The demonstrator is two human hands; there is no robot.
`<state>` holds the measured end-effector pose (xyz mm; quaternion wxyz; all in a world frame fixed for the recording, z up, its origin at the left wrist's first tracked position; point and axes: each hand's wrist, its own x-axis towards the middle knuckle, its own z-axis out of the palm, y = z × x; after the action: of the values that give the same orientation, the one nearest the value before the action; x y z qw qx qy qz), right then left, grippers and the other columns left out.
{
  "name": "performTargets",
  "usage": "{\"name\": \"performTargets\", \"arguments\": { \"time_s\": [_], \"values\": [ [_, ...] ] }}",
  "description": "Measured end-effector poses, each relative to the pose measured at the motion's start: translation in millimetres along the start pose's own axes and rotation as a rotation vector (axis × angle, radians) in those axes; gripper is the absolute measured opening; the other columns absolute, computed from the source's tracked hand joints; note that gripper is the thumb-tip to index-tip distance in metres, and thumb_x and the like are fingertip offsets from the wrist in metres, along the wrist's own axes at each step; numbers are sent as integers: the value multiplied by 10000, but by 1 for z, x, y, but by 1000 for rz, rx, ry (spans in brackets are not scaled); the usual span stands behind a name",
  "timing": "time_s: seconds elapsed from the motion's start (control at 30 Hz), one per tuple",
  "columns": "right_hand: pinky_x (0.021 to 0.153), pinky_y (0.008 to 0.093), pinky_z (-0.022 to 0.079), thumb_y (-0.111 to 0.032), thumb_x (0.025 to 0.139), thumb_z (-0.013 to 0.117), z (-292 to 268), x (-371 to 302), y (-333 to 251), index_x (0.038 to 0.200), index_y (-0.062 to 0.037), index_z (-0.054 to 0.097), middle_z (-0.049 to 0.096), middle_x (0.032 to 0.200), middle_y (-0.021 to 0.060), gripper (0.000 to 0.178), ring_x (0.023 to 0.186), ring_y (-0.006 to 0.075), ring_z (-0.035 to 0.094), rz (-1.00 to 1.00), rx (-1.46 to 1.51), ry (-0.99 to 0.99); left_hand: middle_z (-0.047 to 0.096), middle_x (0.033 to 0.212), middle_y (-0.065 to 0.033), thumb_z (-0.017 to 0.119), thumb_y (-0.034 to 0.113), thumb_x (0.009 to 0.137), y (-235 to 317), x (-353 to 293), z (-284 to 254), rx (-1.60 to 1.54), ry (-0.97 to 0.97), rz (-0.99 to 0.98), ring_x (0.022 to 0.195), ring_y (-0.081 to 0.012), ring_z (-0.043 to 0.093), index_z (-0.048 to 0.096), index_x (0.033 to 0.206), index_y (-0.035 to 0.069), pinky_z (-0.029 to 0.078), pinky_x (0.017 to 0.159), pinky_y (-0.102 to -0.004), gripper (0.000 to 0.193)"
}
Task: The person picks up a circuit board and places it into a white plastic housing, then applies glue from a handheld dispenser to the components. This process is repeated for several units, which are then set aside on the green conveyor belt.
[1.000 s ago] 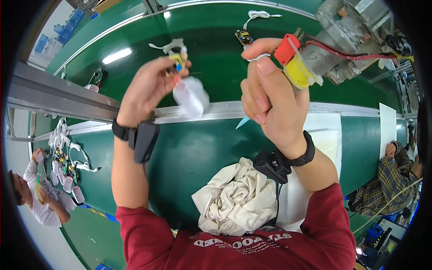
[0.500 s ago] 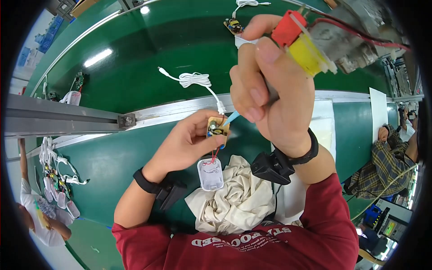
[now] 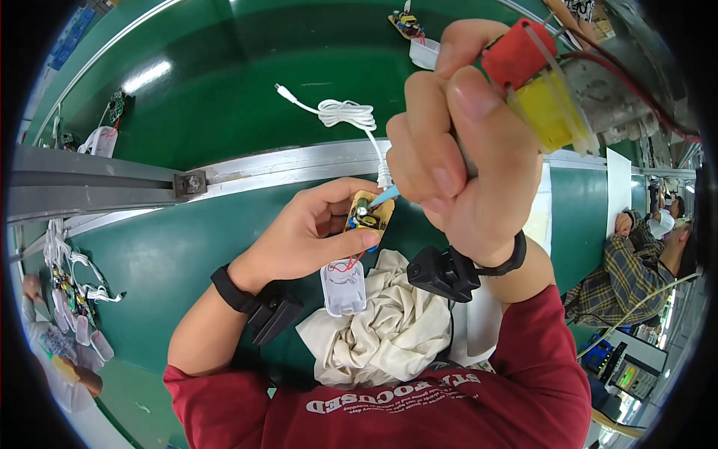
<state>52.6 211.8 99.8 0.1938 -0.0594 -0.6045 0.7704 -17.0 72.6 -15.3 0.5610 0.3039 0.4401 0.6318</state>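
- Tan circuit board (image 3: 381,224) with bumpy little parts, pinched between thumb and fingers of the left hand (image 3: 307,228), above the near green bench (image 3: 149,232).
- Right hand (image 3: 475,150) curled tight round a blue-tipped tool (image 3: 387,196), close by the left, with the tip right at the board; hard to tell if touching.
- Could poke or bend a little part, from a shaky hand or too hard a push.
- Could jab the left thumb too, so near the tip.
- Might pull the thin red wires (image 3: 342,265) loose, from a snag of the see-through plastic case (image 3: 345,292) on the beige cloth (image 3: 381,329).
- Might twist the board, from a tug on the white cable (image 3: 346,114) running over the metal rail (image 3: 277,168).
- Since one second ago: board brought from over the far green bench (image 3: 217,97) to under the tip; cable stretched out, not bunched by the left hand; case sharp to see, not blurry.
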Motion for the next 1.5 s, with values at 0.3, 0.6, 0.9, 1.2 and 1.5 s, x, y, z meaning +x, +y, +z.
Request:
{"name": "performTargets", "arguments": {
  "time_s": [0.3, 0.6, 0.9, 1.2, 1.5],
  "values": [
    [321, 230, 192, -252, 926, 419, 11, 4, 4, 1019, -89, 395, 313, 463, -16, 188, 333, 66, 218, 51, 11, 18, 572, 1098, -33, 633, 21, 838, -2, -2, -4, -40, 2, -3, 971, -88, 547, 470, 1238, 20, 461, 849, -254, 432],
    [324, 229, 197, -247, 929, 415, 13, 7, 6, 1034, -81, 397, 317, 466, -15, 197, 337, 65, 226, 63, 18, 45, 570, 1102, -35, 629, 31, 844, -3, -3, -5, -26, 1, 11, 966, -91, 550, 471, 1235, 21, 477, 819, -252, 422],
    [328, 228, 202, -243, 931, 412, 17, 9, 6, 1049, -73, 398, 320, 469, -14, 207, 340, 65, 235, 60, 26, 74, 573, 1100, -33, 631, 39, 845, 0, -1, -4, -25, 0, 18, 959, -91, 554, 473, 1232, 17, 478, 816, -251, 419],
    [331, 227, 207, -239, 934, 408, 13, 10, 2, 1065, -65, 400, 324, 472, -14, 218, 344, 64, 243, 36, 35, 116, 571, 1085, -22, 634, 30, 838, 1, -1, -1, -23, 4, -7, 945, -82, 553, 478, 1231, 20, 477, 810, -245, 424],
    [334, 227, 213, -235, 937, 404, 13, 10, -1, 1080, -57, 402, 327, 475, -13, 228, 347, 64, 252, 2, 42, 146, 562, 1091, -19, 620, 7, 836, 4, -1, 1, -10, 5, -16, 940, -79, 551, 476, 1237, 21, 473, 808, -239, 426]
  ]
}}
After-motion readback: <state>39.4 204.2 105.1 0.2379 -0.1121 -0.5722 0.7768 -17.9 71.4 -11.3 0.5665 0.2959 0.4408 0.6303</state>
